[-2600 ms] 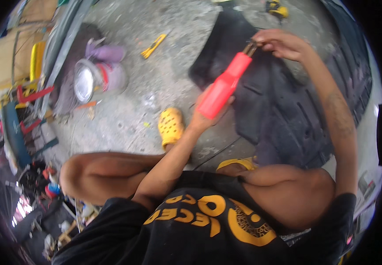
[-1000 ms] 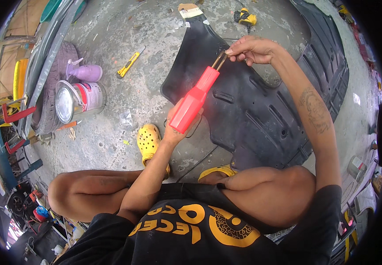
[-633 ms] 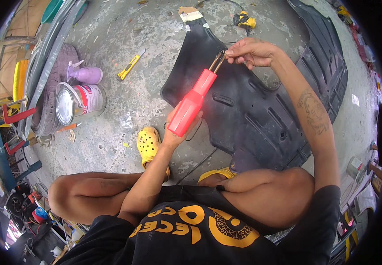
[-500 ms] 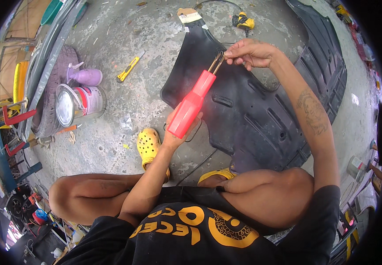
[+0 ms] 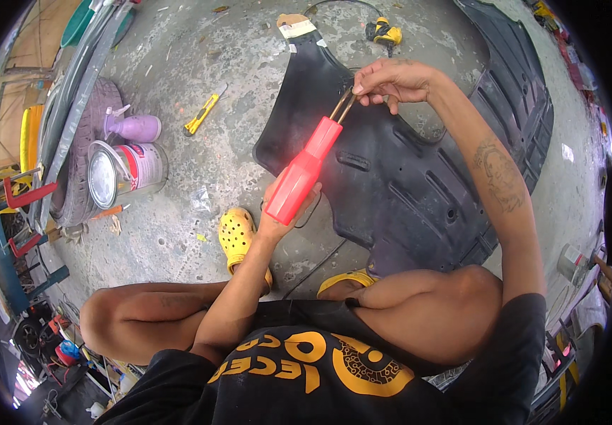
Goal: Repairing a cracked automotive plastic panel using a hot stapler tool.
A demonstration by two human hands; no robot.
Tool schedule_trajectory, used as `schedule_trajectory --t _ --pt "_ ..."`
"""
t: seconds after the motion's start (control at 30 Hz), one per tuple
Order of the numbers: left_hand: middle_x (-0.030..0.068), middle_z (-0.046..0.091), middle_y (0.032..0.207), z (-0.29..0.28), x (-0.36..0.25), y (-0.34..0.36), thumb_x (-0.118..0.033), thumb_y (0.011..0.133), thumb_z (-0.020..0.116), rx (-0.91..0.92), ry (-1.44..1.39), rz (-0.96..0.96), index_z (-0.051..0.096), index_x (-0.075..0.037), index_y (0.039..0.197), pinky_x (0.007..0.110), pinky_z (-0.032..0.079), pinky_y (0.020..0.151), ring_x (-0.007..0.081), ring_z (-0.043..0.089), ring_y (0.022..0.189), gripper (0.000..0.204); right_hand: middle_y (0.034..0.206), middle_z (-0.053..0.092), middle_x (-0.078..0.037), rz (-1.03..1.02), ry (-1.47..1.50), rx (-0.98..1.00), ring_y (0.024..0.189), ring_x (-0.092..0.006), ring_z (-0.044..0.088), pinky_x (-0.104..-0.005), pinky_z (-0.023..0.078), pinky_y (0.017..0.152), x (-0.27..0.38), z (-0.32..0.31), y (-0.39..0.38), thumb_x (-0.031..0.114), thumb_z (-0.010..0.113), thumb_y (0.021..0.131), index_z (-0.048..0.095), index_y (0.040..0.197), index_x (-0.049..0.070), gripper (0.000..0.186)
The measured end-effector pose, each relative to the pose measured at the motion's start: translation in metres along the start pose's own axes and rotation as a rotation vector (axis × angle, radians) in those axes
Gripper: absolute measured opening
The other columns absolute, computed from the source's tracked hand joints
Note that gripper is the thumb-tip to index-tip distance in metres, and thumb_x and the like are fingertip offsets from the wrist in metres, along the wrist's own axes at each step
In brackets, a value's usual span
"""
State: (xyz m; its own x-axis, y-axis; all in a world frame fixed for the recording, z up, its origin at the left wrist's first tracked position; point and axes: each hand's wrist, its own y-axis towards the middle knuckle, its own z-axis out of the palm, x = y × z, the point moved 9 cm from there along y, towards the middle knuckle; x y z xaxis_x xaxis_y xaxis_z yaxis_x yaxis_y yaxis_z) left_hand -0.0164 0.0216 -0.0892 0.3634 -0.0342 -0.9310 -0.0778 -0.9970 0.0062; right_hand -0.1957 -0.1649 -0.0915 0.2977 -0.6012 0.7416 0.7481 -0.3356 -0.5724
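Note:
My left hand [image 5: 282, 212] grips the thick end of a red hand tool [image 5: 304, 168] and holds it up at an angle. Two brass prongs [image 5: 342, 106] stick out of the tool's narrow end. My right hand [image 5: 391, 79] pinches at the tips of those prongs with its fingers closed. Under the tool, on the concrete floor, lies a big black plastic panel [image 5: 419, 177]. I squat over it in yellow clogs [image 5: 238, 237].
At the left stand a paint can [image 5: 125, 170], a purple spray bottle [image 5: 136, 127] and a tyre [image 5: 83, 156]. A yellow utility knife [image 5: 203, 113] lies on the floor. A yellow power tool [image 5: 384, 32] with a cable sits past the panel.
Both hands stay on the red tool; my right hand has worked at the prong tips. My view has shifted, so the floor now sits lower in the picture.

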Motion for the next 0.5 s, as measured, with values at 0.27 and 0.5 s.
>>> schedule_trajectory --t 0.27,0.5 --pt "0.0131 0.068 0.099 0.002 0.009 -0.002 -0.012 0.086 0.075 -0.016 -0.051 -0.025 0.065 -0.002 0.11 0.034 0.051 0.081 0.0269 0.067 0.091 0.028 0.083 0.066 -0.007 -0.031 -0.028 -0.046 0.064 -0.0066 0.061 -0.0242 0.059 0.04 0.002 -0.004 -0.006 0.025 0.069 0.091 0.066 0.095 -0.001 0.026" --pt "0.0122 0.067 0.096 0.002 0.007 -0.001 -0.012 0.086 0.075 0.0 -0.013 -0.08 0.065 -0.001 0.11 0.033 0.05 0.08 0.0256 0.066 0.088 0.028 0.084 0.067 -0.006 0.009 0.013 -0.035 0.066 -0.0059 0.062 -0.0245 0.059 0.043 -0.008 -0.006 0.0 0.034 0.069 0.091 0.068 0.096 -0.002 0.036"
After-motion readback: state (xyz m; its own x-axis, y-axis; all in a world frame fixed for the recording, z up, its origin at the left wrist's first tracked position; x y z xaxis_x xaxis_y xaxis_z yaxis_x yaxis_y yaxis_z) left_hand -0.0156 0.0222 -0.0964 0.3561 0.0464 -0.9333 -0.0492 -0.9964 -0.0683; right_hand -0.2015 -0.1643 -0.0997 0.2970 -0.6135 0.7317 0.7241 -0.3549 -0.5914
